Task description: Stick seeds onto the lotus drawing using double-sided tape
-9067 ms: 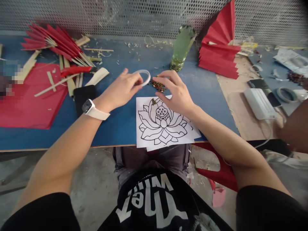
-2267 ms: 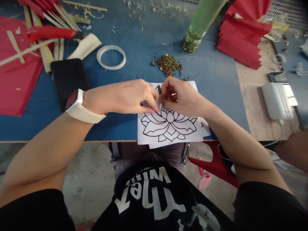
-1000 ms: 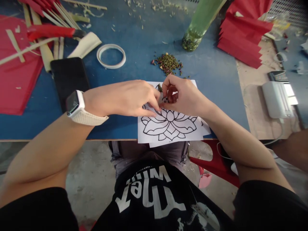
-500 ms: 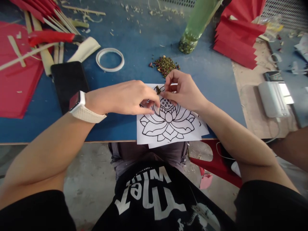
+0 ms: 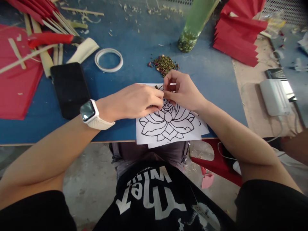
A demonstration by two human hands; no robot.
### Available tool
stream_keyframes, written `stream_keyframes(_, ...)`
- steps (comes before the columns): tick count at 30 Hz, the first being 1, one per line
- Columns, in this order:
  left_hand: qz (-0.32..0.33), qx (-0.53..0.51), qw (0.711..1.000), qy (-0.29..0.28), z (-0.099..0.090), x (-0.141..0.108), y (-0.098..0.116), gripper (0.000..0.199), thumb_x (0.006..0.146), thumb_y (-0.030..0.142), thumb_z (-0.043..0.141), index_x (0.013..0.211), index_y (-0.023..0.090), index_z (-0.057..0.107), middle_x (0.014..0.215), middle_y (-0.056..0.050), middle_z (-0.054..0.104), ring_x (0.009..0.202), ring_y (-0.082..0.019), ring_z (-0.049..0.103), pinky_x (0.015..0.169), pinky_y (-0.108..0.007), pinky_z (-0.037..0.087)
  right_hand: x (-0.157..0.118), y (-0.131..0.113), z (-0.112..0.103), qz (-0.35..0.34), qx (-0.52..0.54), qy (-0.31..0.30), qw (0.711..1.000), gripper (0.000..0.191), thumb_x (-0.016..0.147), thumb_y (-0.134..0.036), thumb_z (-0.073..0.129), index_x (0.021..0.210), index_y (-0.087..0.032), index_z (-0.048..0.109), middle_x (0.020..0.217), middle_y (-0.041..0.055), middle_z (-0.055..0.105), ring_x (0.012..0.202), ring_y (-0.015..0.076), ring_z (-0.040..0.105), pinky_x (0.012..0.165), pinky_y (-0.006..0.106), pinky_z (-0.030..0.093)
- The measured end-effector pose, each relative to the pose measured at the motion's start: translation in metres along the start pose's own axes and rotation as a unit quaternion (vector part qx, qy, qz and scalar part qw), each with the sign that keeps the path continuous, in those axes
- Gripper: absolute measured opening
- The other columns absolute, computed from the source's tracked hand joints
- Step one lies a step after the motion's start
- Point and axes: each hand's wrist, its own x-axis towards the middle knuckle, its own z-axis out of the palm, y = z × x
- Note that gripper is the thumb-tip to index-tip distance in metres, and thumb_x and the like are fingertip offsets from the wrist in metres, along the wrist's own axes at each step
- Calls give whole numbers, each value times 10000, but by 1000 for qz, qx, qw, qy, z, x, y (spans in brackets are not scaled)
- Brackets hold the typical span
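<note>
A sheet of paper with a black lotus outline [image 5: 167, 126] lies at the blue table's front edge, over another sheet. My left hand [image 5: 144, 101], a white watch on its wrist, rests over the sheet's upper left with its fingers curled together. From the right my right hand [image 5: 184, 89] meets it, thumb and forefinger pinched above the seed pod of the drawing. The fingertips of both hands nearly touch; whatever they hold is too small or hidden. A dark greenish patch [image 5: 156, 86] shows near the top petal. Just beyond is a pile of small green beans [image 5: 166, 65].
A roll of tape [image 5: 108, 69] and a black phone [image 5: 70, 89] lie to the left, beside wood strips and a red-handled tool [image 5: 50, 40]. A green bottle [image 5: 192, 35] stands behind the beans. Folded red paper [image 5: 237, 41] and a white power bank [image 5: 275, 98] are at right.
My left hand has shifted right and its fingers have closed in toward my right fingertips. The watch has turned more upward. My right hand stays almost in place.
</note>
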Motion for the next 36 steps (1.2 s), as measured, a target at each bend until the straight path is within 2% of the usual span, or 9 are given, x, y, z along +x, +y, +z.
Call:
stream_keyframes(6, 13, 14, 1000, -22, -3, -1, 4, 336, 1226, 202, 655, 1025, 257, 918, 1117, -82, 931, 1073, -299, 877, 926, -444, 617, 0, -2, 1, 0, 3, -3, 1000, 547, 1037, -339, 1065, 1052, -327, 519, 949, -24, 622, 674, 150, 589, 480, 327, 536)
stream_keyframes(9, -6, 15, 1000, -14, -2, 0, 5, 322, 1213, 210, 676, 1009, 252, 921, 1091, -71, 922, 1050, -288, 872, 906, -423, 615, 0, -3, 2, -5, 0, 1, 1000, 544, 1007, -312, 1069, 1041, -325, 526, 988, -5, 638, 733, 164, 608, 491, 322, 532)
stream_keyframes(14, -33, 61, 998, 10, 4, 3, 13, 299, 1193, 199, 692, 997, 244, 914, 1039, -70, 903, 971, -272, 856, 875, -408, 623, 0, -4, 3, -8, -10, 8, 1000, 565, 998, -358, 1091, 1035, -325, 528, 1060, 24, 645, 860, 201, 648, 525, 321, 575)
stream_keyframes(19, -29, 120, 992, 5, 6, 4, 19, 319, 1215, 188, 668, 1009, 226, 909, 1037, -91, 894, 1018, -302, 867, 923, -440, 643, 1, -2, 3, -16, -9, 7, 1000, 549, 1025, -277, 1077, 1038, -315, 530, 1026, 10, 623, 836, 189, 640, 520, 308, 558)
stream_keyframes(21, -36, 111, 993, 4, 7, 4, 21, 316, 1214, 180, 666, 1016, 224, 909, 1043, -92, 892, 1023, -305, 868, 939, -446, 644, 2, -1, 3, -22, -6, 5, 1000, 542, 1041, -253, 1067, 1046, -312, 529, 1005, -4, 614, 795, 174, 625, 503, 297, 537)
stream_keyframes(26, -61, 80, 995, 5, 8, 3, 23, 256, 1181, 161, 696, 1039, 224, 900, 1064, -60, 882, 999, -279, 859, 854, -396, 622, 2, 0, 3, -42, -3, 5, 999, 498, 1073, -231, 1026, 1031, -302, 535, 1030, -13, 626, 750, 135, 611, 512, 280, 535)
stream_keyframes(30, -70, 59, 996, 13, 9, 2, 24, 240, 1159, 151, 702, 1017, 224, 882, 1074, -50, 883, 1004, -272, 858, 910, -401, 652, 3, 0, 4, -52, -1, 7, 999, 466, 1058, -187, 992, 1020, -302, 542, 1029, -17, 634, 749, 128, 612, 529, 279, 547)
stream_keyframes(36, -91, 22, 995, 45, 12, 3, 14, 248, 1107, 131, 657, 954, 222, 830, 1042, -58, 875, 986, -275, 870, 871, -409, 634, 3, 3, 3, -60, -9, 1, 998, 484, 1100, -266, 1010, 1036, -307, 532, 1015, -25, 620, 738, 128, 613, 517, 277, 559)
